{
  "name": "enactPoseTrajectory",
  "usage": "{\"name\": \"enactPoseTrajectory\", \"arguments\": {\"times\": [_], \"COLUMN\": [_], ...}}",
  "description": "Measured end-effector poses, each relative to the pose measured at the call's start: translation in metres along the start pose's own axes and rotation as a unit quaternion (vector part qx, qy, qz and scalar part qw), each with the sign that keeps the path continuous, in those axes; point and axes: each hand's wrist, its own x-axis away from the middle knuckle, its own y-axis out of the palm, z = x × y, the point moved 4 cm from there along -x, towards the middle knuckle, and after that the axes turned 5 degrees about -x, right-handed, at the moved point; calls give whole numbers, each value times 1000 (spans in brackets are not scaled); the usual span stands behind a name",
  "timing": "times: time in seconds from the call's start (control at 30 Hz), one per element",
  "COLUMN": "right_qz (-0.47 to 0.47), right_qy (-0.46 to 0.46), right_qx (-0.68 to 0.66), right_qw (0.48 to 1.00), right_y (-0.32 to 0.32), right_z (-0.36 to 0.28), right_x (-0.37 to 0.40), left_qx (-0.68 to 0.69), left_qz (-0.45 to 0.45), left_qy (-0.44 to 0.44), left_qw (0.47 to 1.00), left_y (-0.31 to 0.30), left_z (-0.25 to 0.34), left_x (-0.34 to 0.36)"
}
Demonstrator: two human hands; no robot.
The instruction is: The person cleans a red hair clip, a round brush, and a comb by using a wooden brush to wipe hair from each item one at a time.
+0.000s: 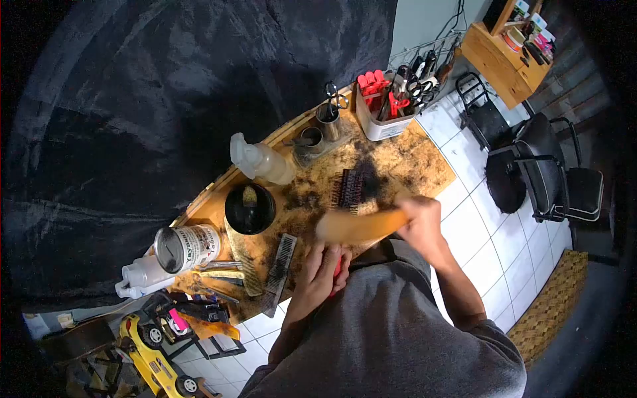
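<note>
My right hand (423, 225) is closed around the end of a brush with an orange-brown handle (371, 227); its pale tip is smeared by motion. Just below that tip, my left hand (315, 273) is wrapped around a red object (340, 265), mostly hidden by the fingers, whose kind I cannot make out. A dark bristled hairbrush (350, 189) lies on the wooden table (434, 166) beyond the hands. To the left of my left hand are a dark comb (282, 265) and a tan comb (249, 265).
Dark hair clippings cover much of the table. A black bowl (232, 215) holding a small brush, a spray bottle (272, 166), a large can (202, 242) and a box of scissors and clips (388, 129) stand along it. Black chairs (541, 159) are at right.
</note>
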Motion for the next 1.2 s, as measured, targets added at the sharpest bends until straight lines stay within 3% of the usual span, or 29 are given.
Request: {"name": "enactPoseTrajectory", "arguments": {"times": [0.03, 0.07, 0.1, 0.17, 0.23, 0.3, 0.37, 0.4, 0.43, 0.5, 0.53, 0.63, 0.7, 0.77, 0.83, 0.97, 1.03, 1.07, 1.13, 1.2], "right_qz": [-26, -24, -24, -1, 23, -74, -49, -139, -161, -264, -172, -180, -150, -260, -271, -286, -225, -224, -193, -176], "right_qy": [-45, 11, 13, 165, 185, 248, 57, 102, 54, 60, -16, 26, -6, 13, 20, 73, 18, 19, 42, 95], "right_qx": [57, 93, 94, 95, 106, -50, -169, -208, -214, -206, -183, -177, -181, -189, -151, -172, -225, -225, -94, -30], "right_qw": [997, 995, 995, 982, 977, 965, 983, 963, 962, 940, 968, 967, 972, 947, 950, 940, 948, 948, 976, 979], "right_y": [4, 7, 6, -2, -20, -28, -24, -19, -10, -1, 1, -7, -11, -11, -8, -2, 2, 4, 3, -6], "right_z": [-9, 0, 7, 37, 35, 25, -3, -12, -17, -29, -29, -16, -17, -26, -30, -28, -28, -26, -14, -11], "right_x": [3, 8, 6, -5, -16, -18, -9, 1, 17, 27, 29, 34, 34, 36, 40, 45, 48, 48, 43, 31], "left_qx": [-11, -12, -17, -27, -10, 25, 7, -10, -12, -7, -8, 0, 40, 20, -2, -48, -168, -168, -273, -256], "left_qz": [7, 6, 15, 36, 36, 48, 70, 88, 85, 52, 53, 51, 57, 36, 51, 14, 42, 41, 85, 80], "left_qy": [9, 8, -13, -51, -31, -55, -53, -51, -54, -37, -36, -60, -70, -65, -25, -54, 98, 98, 66, 55], "left_qw": [1000, 1000, 1000, 998, 999, 997, 996, 995, 995, 998, 998, 997, 995, 997, 998, 997, 980, 980, 956, 962], "left_y": [0, 0, -2, -7, -12, -15, -11, -11, -12, -15, -14, -6, -2, -3, -4, -9, -8, -6, -2, 0], "left_z": [-2, 0, 1, 5, 2, -4, 0, 2, 0, -2, 2, 5, -1, -10, -16, -21, -23, -21, -11, -3], "left_x": [-2, -1, 1, 5, 8, 9, 7, 5, 5, 3, 1, 2, 0, -4, -7, -3, -2, -2, -3, -4]}}
